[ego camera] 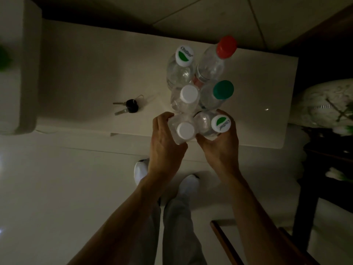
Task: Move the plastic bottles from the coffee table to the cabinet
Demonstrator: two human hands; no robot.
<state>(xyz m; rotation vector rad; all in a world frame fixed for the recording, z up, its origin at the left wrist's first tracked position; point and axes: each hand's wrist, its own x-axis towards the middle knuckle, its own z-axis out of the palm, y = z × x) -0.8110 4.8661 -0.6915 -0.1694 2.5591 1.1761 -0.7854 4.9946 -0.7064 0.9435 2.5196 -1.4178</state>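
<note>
Several clear plastic bottles stand clustered on the white coffee table point(86, 73). My left hand point(164, 142) grips the nearest bottle with a plain white cap point(185, 130). My right hand point(219, 144) grips the bottle beside it with a white-and-green cap point(221, 123). Behind them stand a white-capped bottle point(189, 94), a teal-capped bottle point(223, 89), a red-capped bottle point(226, 47) and another bottle with a white-and-green cap point(184, 55). The room is dim.
A bunch of keys point(128, 107) lies on the table left of the bottles. A white block point(17, 73) stands at the table's left end. A dark side table with flowers point(328, 108) is at the right. My feet in white shoes point(141, 169) are on the pale floor.
</note>
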